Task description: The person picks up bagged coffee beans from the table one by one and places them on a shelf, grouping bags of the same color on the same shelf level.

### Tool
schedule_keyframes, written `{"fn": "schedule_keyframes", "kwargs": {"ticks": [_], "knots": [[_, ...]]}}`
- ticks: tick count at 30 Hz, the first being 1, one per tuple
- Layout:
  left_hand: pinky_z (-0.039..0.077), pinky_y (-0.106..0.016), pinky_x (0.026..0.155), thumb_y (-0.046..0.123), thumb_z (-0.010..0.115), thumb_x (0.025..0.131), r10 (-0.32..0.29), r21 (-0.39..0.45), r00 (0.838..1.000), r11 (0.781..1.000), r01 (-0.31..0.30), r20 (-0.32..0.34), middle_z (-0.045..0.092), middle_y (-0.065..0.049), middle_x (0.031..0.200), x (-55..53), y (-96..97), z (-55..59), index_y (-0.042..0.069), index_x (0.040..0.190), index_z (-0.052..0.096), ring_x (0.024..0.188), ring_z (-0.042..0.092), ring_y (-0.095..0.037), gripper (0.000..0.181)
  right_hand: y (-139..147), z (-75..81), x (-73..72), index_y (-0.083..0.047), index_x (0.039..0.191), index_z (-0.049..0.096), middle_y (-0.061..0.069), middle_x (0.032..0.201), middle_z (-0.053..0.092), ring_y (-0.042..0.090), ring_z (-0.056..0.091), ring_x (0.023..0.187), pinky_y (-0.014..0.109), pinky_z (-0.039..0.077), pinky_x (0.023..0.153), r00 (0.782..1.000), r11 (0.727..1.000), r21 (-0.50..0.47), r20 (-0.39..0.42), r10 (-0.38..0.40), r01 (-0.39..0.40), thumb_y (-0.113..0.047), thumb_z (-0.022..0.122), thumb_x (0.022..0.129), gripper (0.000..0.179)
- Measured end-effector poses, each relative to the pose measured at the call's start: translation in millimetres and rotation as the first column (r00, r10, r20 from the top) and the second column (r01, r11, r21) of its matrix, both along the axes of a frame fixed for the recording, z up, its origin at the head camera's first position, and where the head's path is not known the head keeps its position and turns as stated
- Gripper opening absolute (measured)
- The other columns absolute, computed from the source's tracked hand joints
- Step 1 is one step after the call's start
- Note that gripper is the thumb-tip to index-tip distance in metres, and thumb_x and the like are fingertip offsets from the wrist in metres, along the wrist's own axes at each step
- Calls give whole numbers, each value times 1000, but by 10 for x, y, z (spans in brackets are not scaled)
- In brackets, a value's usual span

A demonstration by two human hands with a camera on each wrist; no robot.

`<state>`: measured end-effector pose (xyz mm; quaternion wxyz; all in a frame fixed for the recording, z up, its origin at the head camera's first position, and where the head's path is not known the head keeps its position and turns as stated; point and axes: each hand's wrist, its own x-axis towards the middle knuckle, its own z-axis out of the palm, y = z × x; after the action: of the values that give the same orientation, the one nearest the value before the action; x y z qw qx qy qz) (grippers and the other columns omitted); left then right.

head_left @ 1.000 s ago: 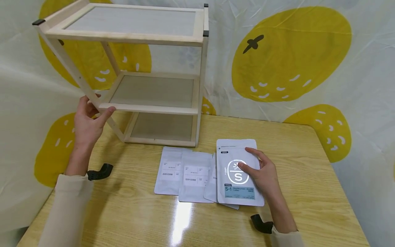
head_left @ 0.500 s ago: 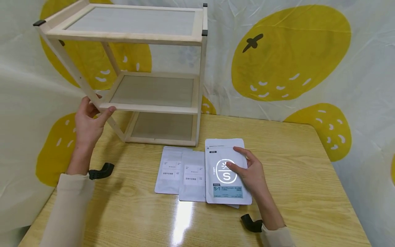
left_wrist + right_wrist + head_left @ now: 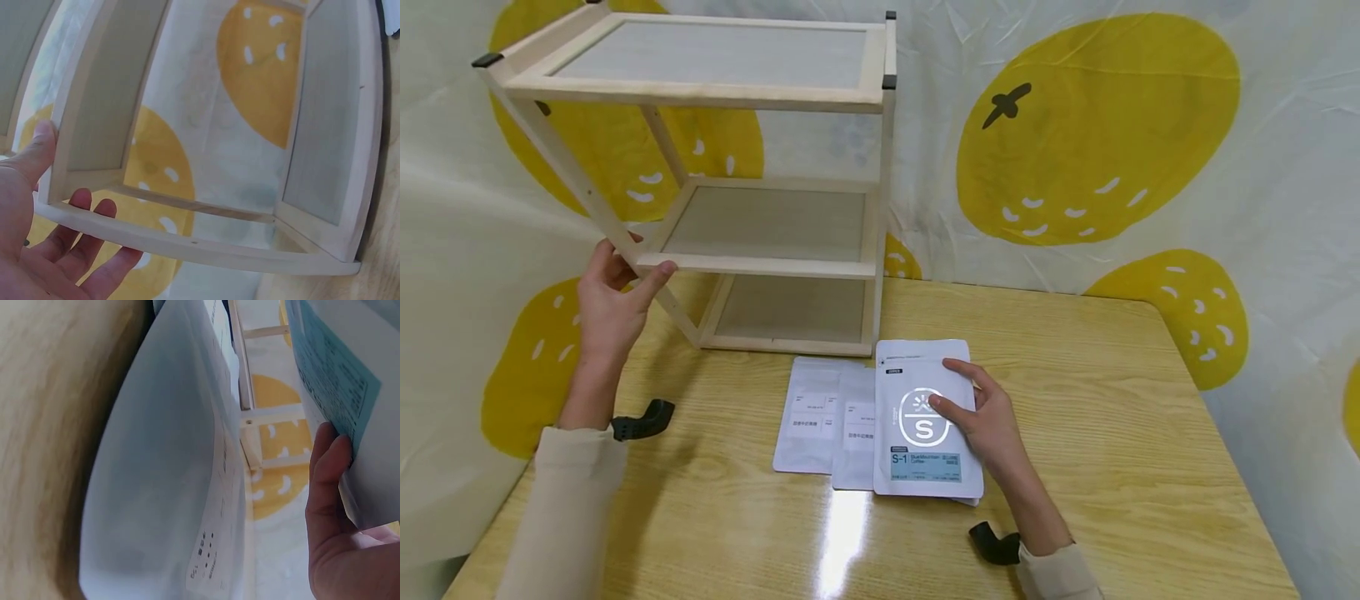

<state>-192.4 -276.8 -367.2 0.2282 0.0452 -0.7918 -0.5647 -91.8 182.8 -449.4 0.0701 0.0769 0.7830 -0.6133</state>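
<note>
My left hand (image 3: 612, 310) grips the left front post of a light wooden three-tier shelf rack (image 3: 756, 267) at its middle shelf. In the left wrist view, the thumb lies on the shelf's front bar, and the fingers (image 3: 103, 275) curl behind the post. With my right hand (image 3: 997, 429) I hold a white coffee bag (image 3: 889, 417) by its right side, thumb on the front by the round S logo. The right wrist view shows this bag raised above a flat white pouch (image 3: 156, 487) on the table. Left of it lie smaller white pouches (image 3: 808, 421), overlapping.
The wooden table (image 3: 1090, 400) stretches right of the bags, with a patterned curtain (image 3: 925, 125) behind and at the sides. The rack's lowest shelf (image 3: 790, 308) sits just behind the pouches. A black wrist mount (image 3: 643, 421) projects from the left wrist, another (image 3: 994, 546) from the right.
My right hand has carried the coffee bag leftward over the pouches, covering more of them. The left hand keeps its grip on the rack, which stays in place.
</note>
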Motion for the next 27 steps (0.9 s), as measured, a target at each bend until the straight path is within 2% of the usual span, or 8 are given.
{"fn": "schedule_keyframes", "kwargs": {"ticks": [15, 22, 27], "knots": [[52, -10, 86, 17, 78, 94, 5, -3, 1000, 1000, -5, -25, 68, 11, 122, -6, 4, -21, 20, 139, 62, 107, 65, -6, 48, -108, -80, -3, -25, 148, 53, 21, 123, 73, 18, 77, 92, 27, 63, 78, 998, 992, -107, 1, 67, -66, -20, 85, 88, 68], [52, -12, 85, 17, 79, 93, 6, 9, 999, 1000, -6, -39, 68, 13, 115, -1, 10, -33, 19, 136, 64, 105, 65, -5, 45, -168, -119, -19, -24, 153, 45, 20, 130, 69, 17, 76, 98, 30, 63, 83, 990, 969, -206, -13, 139, -139, -12, 86, 86, 80], [53, -13, 83, 13, 80, 92, -8, 55, 997, 998, 11, -72, 69, 10, 114, -21, 13, -46, 16, 134, 65, 102, 65, -9, 45, -195, -153, -38, -27, 158, 36, 20, 139, 60, 22, 71, 107, 31, 62, 87, 977, 946, -245, -43, 208, -212, -5, 87, 83, 94]]}}
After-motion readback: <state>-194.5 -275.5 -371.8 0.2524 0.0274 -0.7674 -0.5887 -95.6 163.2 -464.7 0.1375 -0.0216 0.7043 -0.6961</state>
